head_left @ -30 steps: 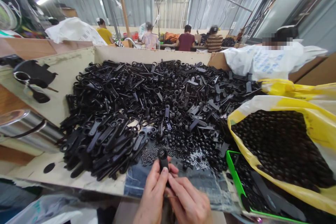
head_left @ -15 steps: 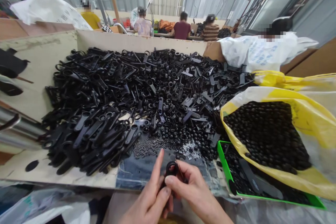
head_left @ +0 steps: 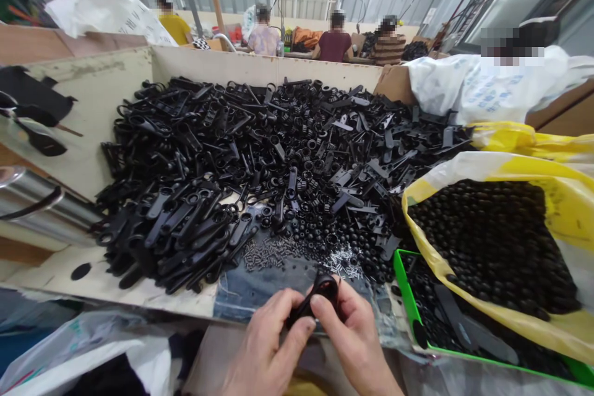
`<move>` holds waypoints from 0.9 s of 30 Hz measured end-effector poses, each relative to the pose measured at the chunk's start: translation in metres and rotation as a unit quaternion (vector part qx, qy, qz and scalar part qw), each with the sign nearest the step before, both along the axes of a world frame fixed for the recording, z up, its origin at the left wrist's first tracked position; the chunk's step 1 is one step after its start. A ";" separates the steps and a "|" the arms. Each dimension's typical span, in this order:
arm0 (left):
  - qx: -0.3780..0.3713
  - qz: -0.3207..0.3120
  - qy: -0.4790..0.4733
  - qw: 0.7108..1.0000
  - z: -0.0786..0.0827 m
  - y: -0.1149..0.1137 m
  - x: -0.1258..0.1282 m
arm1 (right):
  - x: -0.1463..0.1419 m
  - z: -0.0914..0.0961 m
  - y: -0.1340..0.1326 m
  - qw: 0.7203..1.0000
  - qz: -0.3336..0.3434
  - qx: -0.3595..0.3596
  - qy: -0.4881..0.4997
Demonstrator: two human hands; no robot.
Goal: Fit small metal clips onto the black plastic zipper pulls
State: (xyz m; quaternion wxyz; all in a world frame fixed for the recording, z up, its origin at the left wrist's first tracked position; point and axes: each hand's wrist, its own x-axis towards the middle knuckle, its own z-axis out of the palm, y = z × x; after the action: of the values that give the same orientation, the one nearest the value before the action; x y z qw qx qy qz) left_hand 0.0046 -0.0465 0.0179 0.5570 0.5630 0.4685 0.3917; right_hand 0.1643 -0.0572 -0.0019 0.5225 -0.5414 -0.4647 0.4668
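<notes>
Between my two hands is a black plastic part with a ring-shaped end (head_left: 327,286), tilted upward above the cloth. My left hand (head_left: 273,337) closes around its lower end, fingers and thumb pinching it. My right hand (head_left: 351,329) grips the ring end, with the thumb across its front. The fingers hide much of the part. Just beyond my hands lie a pile of small dark screws (head_left: 269,253) and a pile of shiny silver pins (head_left: 344,262). Both rest on a worn blue denim cloth (head_left: 241,294).
A large heap of black plastic pieces (head_left: 223,136) fills the walled bench. Long flat handles (head_left: 171,229) lie at left. On the right, a yellow-white bag (head_left: 492,167) of black balls overlaps a green tray (head_left: 403,288). Several people sit beyond the back wall (head_left: 260,65).
My left index finger, stretched upward before, is now bent around the black part. The ring end has risen and turned. The camera view has shifted slightly left.
</notes>
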 end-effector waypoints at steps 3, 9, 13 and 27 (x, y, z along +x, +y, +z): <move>0.038 0.000 0.007 0.999 -0.004 0.002 0.004 | -0.007 -0.008 -0.005 1.000 -0.017 0.014 -0.006; 0.026 0.050 0.014 0.998 -0.021 0.003 0.014 | -0.018 -0.024 0.000 0.996 -0.086 -0.008 0.013; 0.024 0.047 0.038 0.998 -0.031 0.005 0.011 | -0.016 -0.022 0.004 0.998 -0.064 -0.009 0.013; 0.324 0.279 0.315 0.847 0.033 0.069 -0.114 | -0.030 0.034 0.036 0.976 0.188 -0.055 0.094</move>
State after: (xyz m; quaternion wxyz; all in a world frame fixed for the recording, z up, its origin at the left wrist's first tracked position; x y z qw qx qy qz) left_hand -0.1097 0.0220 0.0504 0.0324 0.6499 0.6028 0.4618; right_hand 0.1342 -0.0210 0.0325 0.4360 -0.4257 -0.4809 0.6304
